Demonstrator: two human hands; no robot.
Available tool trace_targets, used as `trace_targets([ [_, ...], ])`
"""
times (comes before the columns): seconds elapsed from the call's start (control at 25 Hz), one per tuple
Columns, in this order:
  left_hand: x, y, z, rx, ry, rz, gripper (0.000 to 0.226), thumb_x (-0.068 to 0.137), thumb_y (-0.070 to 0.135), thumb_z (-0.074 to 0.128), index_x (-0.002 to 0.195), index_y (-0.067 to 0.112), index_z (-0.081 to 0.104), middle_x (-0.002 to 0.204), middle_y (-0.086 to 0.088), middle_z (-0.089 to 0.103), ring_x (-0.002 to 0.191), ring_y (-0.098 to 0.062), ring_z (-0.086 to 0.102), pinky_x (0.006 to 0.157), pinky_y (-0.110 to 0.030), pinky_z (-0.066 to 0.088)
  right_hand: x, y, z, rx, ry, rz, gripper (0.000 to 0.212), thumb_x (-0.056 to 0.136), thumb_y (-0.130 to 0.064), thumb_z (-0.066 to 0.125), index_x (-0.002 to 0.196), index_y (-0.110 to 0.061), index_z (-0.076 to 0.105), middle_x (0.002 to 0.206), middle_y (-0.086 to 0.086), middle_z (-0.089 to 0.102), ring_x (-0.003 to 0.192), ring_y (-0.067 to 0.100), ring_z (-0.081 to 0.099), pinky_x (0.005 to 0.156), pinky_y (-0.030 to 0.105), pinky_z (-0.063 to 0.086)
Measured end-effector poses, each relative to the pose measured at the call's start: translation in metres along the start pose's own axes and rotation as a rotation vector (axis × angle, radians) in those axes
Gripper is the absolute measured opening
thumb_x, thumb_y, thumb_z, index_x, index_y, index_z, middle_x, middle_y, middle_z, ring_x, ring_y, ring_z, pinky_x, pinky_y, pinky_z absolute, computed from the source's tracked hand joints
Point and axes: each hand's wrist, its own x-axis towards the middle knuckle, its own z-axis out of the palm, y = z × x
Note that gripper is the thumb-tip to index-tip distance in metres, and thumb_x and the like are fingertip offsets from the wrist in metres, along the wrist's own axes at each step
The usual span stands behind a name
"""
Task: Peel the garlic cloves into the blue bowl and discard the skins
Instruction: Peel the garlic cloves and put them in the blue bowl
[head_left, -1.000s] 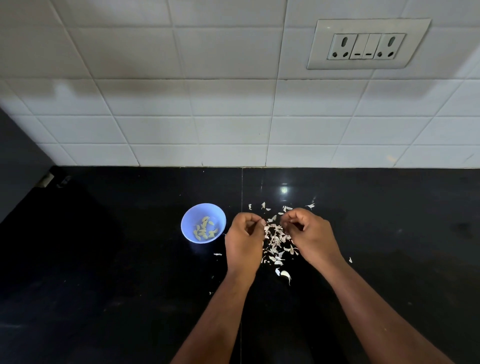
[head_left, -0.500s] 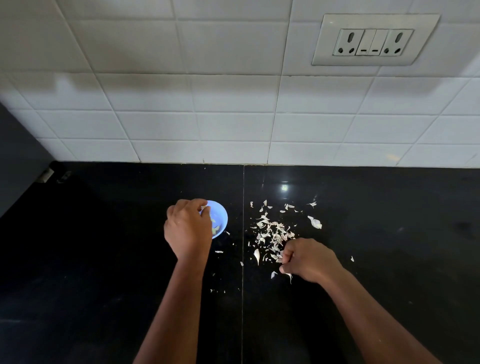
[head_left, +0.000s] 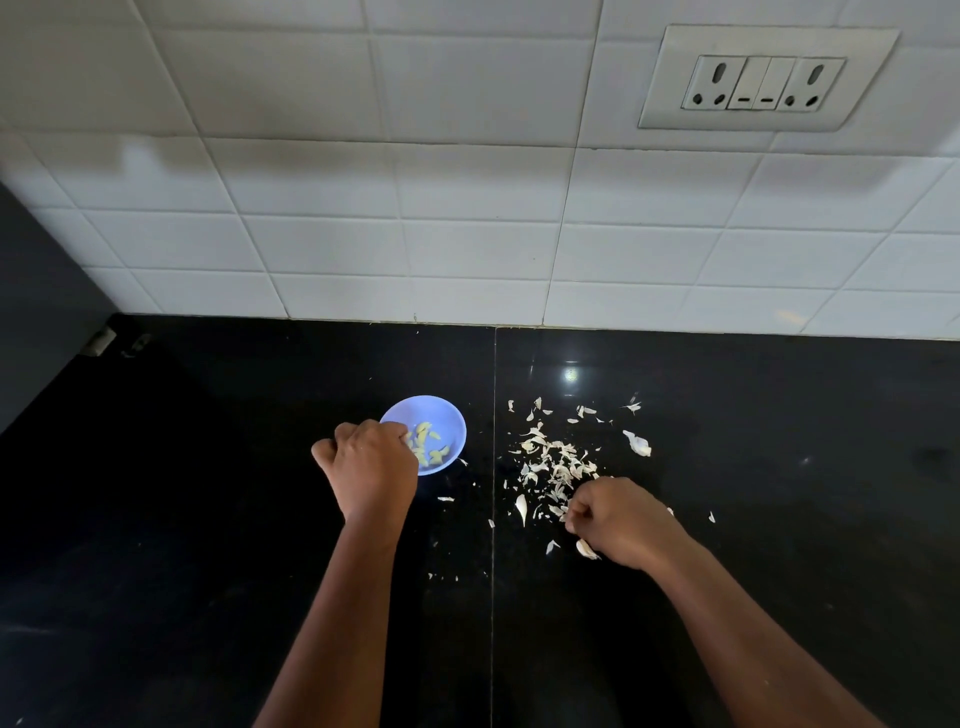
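Well along, by the look of it: the blue bowl (head_left: 423, 434), near the middle of the black table (head_left: 208, 519) toward its back edge, already holds a small heap of peeled cloves (head_left: 427, 444). The left hand (head_left: 370, 474) hovers at the bowl's near rim, fingers curled; whether its grip holds a clove I cannot tell. The right hand (head_left: 621, 519) is curled at the near side of the scattered skins (head_left: 558, 465), its contents hidden. A few unpeeled cloves (head_left: 638, 443) remain, and the skins are not yet discarded.
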Motion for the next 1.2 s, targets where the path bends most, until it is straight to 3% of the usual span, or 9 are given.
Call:
trace_targets([
  [0.16, 0.0, 0.003, -0.006, -0.099, -0.027, -0.036, 0.034, 0.099, 0.015, 0.055, 0.121, 0.027, 0.077, 0.095, 0.0, 0.067, 0.102, -0.024, 0.051, 0.098, -0.046, 0.023, 0.0, 0.005, -0.006, 0.109, -0.032, -0.005, 0.006, 0.093, -0.034, 0.07, 0.089, -0.029, 0.071, 0.082, -0.008, 0.073, 0.082, 0.014, 0.072, 0.081, 0.037, 0.06],
  [0.24, -0.006, 0.011, -0.009, -0.232, 0.07, -0.084, 0.025, 0.099, 0.018, 0.057, 0.111, 0.021, 0.079, 0.1, -0.002, 0.069, 0.11, -0.029, 0.053, 0.101, -0.049, 0.024, -0.002, 0.007, -0.007, 0.023, -0.118, -0.03, 0.026, 0.078, -0.046, 0.084, 0.091, -0.032, 0.066, 0.088, -0.011, 0.07, 0.083, 0.009, 0.068, 0.082, 0.035, 0.057],
  [0.4, -0.029, 0.048, -0.013, -0.48, 0.229, -0.01, 0.023, 0.093, 0.023, 0.061, 0.109, 0.022, 0.077, 0.112, -0.002, 0.07, 0.111, -0.031, 0.056, 0.095, -0.047, 0.038, 0.002, 0.004, -0.003, -0.061, -0.144, -0.02, 0.022, 0.08, -0.026, 0.086, 0.087, -0.029, 0.065, 0.092, -0.01, 0.068, 0.086, 0.01, 0.067, 0.076, 0.03, 0.054],
  [0.52, -0.057, 0.082, -0.01, -0.887, -0.071, -0.001, 0.017, 0.097, 0.022, 0.067, 0.112, 0.029, 0.073, 0.116, 0.004, 0.065, 0.102, -0.014, 0.061, 0.093, -0.032, 0.049, 0.004, 0.004, -0.003, 0.057, -0.097, -0.057, 0.018, 0.084, -0.019, 0.08, 0.084, -0.032, 0.067, 0.088, -0.011, 0.069, 0.081, 0.007, 0.066, 0.072, 0.025, 0.052],
  [0.64, -0.08, 0.107, -0.006, -1.194, -0.51, -0.266, 0.008, 0.098, 0.026, 0.068, 0.096, 0.031, 0.074, 0.098, 0.007, 0.074, 0.081, -0.008, 0.068, 0.069, -0.028, 0.053, 0.0, 0.003, -0.005, 0.42, 0.052, -0.142, 0.023, 0.085, -0.01, 0.076, 0.094, -0.03, 0.071, 0.087, -0.005, 0.075, 0.078, 0.009, 0.07, 0.081, 0.035, 0.058],
  [0.72, -0.088, 0.113, -0.006, -1.264, -0.691, -0.384, 0.008, 0.099, 0.024, 0.068, 0.1, 0.027, 0.076, 0.088, 0.005, 0.075, 0.071, -0.01, 0.063, 0.053, -0.026, 0.048, -0.004, 0.0, -0.005, 0.617, 0.158, -0.171, 0.031, 0.088, -0.005, 0.072, 0.101, -0.033, 0.072, 0.089, -0.007, 0.077, 0.083, 0.009, 0.073, 0.084, 0.033, 0.059],
  [0.92, -0.083, 0.121, -0.014, -1.477, -0.793, -0.549, 0.014, 0.097, 0.025, 0.076, 0.093, 0.011, 0.079, 0.081, 0.0, 0.076, 0.064, -0.008, 0.061, 0.049, -0.024, 0.048, -0.009, -0.005, -0.007, 0.915, 0.251, -0.154, 0.034, 0.092, -0.008, 0.075, 0.116, -0.033, 0.071, 0.095, -0.005, 0.081, 0.093, 0.012, 0.076, 0.093, 0.031, 0.055],
  [1.08, -0.085, 0.13, -0.011, -1.571, -0.751, -0.576, 0.018, 0.101, 0.016, 0.069, 0.093, 0.002, 0.078, 0.078, -0.011, 0.068, 0.061, -0.012, 0.061, 0.055, -0.028, 0.057, -0.011, -0.01, -0.013, 1.128, 0.262, -0.077, 0.026, 0.092, -0.002, 0.076, 0.111, -0.018, 0.073, 0.093, 0.0, 0.081, 0.084, 0.013, 0.076, 0.078, 0.026, 0.057],
  [1.2, -0.088, 0.132, -0.009, -1.66, -0.747, -0.576, 0.026, 0.103, 0.023, 0.068, 0.097, 0.0, 0.078, 0.083, -0.014, 0.073, 0.068, -0.018, 0.068, 0.064, -0.035, 0.062, -0.005, -0.012, -0.014, 1.04, 0.282, -0.088, 0.025, 0.091, -0.002, 0.075, 0.107, -0.021, 0.072, 0.091, -0.001, 0.081, 0.085, 0.01, 0.077, 0.07, 0.016, 0.056],
])
